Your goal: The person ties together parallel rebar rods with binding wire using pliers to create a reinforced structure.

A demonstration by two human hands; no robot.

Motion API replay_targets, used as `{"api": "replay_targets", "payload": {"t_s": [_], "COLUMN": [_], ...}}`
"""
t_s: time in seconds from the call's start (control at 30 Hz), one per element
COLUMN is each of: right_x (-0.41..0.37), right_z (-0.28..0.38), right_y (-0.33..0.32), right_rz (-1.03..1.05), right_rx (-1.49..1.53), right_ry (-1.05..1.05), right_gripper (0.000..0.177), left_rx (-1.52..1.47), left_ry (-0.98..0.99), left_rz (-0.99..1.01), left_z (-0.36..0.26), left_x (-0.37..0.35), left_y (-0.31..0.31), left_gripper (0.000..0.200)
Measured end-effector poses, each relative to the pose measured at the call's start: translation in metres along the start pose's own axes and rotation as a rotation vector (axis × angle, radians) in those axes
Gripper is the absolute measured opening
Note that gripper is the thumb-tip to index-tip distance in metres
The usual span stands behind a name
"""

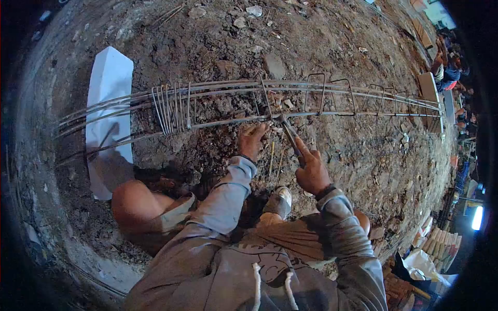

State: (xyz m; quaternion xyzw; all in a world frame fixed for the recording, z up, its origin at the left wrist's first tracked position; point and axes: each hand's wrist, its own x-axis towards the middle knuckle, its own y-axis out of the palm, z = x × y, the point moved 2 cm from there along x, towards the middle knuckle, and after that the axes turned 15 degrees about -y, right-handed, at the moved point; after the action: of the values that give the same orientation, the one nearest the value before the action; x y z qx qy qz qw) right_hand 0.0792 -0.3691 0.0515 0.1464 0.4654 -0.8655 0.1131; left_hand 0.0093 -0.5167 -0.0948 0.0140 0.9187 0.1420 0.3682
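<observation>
In front of me a long cage of steel bars (228, 122) runs left to right, with bent-wire stirrups (323, 94) around it. My right hand (313, 175) is closed around the handles of a pair of pincers (290, 136), index finger stretched along them. The pincers' head meets the near bar beside an upright stirrup (265, 96). Just left of that spot, my left hand (252, 141) has its fingers bent together at the near bar's lower side. Whatever lies between those fingertips is too small to make out.
A white block (110, 78) supports the cage's left end; a pale block (430, 93) is under the right end. Several stirrups (168, 110) are bunched near the left. Stones and rough soil surround my shoe (278, 201). People (450, 70) are at the far right, above a bright lamp (477, 217).
</observation>
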Motion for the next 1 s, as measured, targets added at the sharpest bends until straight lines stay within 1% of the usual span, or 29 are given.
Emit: {"api": "replay_targets", "payload": {"t_s": [0.03,0.07,0.1,0.13,0.17,0.2,0.23,0.27,0.33,0.37,0.43,0.5,0.57,0.6,0.67,0.7,0.77,0.8,0.83,0.9,0.93,0.97,1.0], "right_x": [0.002,0.002,0.001,0.002,0.003,0.006,0.008,0.009,0.009,0.008,0.007,0.008,0.011,0.011,0.011,0.011,0.011,0.015,0.018,0.019,0.015,0.018,0.020], "right_z": [0.005,0.009,0.011,0.010,0.010,0.010,0.010,0.012,0.014,0.015,0.017,0.016,0.012,0.014,0.018,0.017,0.008,-0.026,-0.030,-0.031,-0.028,-0.037,-0.051], "right_y": [0.005,0.009,0.014,0.018,0.020,0.021,0.021,0.019,0.018,0.018,0.021,0.020,0.020,0.019,0.016,0.018,0.027,0.054,0.053,0.066,0.068,0.072,0.081], "right_rz": [0.001,-0.057,-0.115,-0.115,-0.114,-0.079,-0.044,-0.027,-0.025,-0.021,-0.024,-0.028,0.069,0.070,0.139,0.139,0.052,-0.055,-0.052,0.376,0.414,0.419,0.439], "right_rx": [-0.011,-0.089,-0.166,-0.287,-0.295,-0.273,-0.249,-0.286,-0.305,-0.324,-0.288,-0.254,-0.199,-0.195,-0.229,-0.227,0.017,-0.007,-0.007,1.261,1.540,1.540,1.551], "right_ry": [0.001,-0.060,-0.118,-0.093,-0.085,-0.055,-0.028,-0.022,-0.010,0.002,-0.003,-0.012,0.061,0.060,0.086,0.087,0.087,-0.068,-0.075,0.326,0.277,0.274,0.223], "right_gripper": [0.077,0.076,0.076,0.077,0.077,0.078,0.080,0.080,0.080,0.080,0.078,0.077,0.083,0.083,0.077,0.077,0.066,0.039,0.039,0.046,0.054,0.054,0.054], "left_rx": [-0.048,0.034,0.028,0.013,-0.003,0.023,0.021,-0.033,-0.079,-0.079,-0.126,-0.123,-0.124,-0.122,-0.178,-0.176,-0.189,-0.115,-0.118,-0.219,-0.160,-0.160,-0.374], "left_ry": [0.004,0.027,0.021,-0.038,-0.097,-0.122,-0.120,-0.108,-0.072,-0.074,-0.148,-0.138,-0.143,-0.143,-0.175,-0.177,-0.302,-0.285,-0.281,-0.346,-0.278,-0.274,-0.396], "left_rz": [0.019,0.008,0.016,0.026,0.036,0.008,0.015,0.039,0.065,0.062,0.075,0.059,0.080,0.077,0.102,0.101,0.087,0.104,0.098,0.234,0.444,0.439,0.533], "left_z": [-0.003,-0.006,-0.005,-0.005,-0.006,-0.009,-0.010,-0.011,-0.010,-0.008,-0.007,-0.011,-0.007,-0.006,-0.005,-0.005,-0.009,0.001,0.000,-0.005,0.038,0.018,0.002], "left_x": [-0.004,-0.007,-0.006,-0.005,-0.006,-0.007,-0.009,-0.011,-0.008,-0.007,-0.010,-0.014,-0.012,-0.011,-0.012,-0.013,-0.022,-0.018,-0.020,-0.024,0.021,0.007,-0.010], "left_y": [0.002,0.001,0.000,0.000,0.000,-0.002,0.000,0.003,0.005,0.004,0.006,0.009,0.008,0.007,0.010,0.011,0.014,0.013,0.014,0.019,0.014,0.024,0.039], "left_gripper": [0.032,0.032,0.032,0.032,0.033,0.028,0.028,0.026,0.026,0.026,0.025,0.024,0.025,0.025,0.025,0.025,0.028,0.034,0.034,0.039,0.041,0.041,0.040]}}
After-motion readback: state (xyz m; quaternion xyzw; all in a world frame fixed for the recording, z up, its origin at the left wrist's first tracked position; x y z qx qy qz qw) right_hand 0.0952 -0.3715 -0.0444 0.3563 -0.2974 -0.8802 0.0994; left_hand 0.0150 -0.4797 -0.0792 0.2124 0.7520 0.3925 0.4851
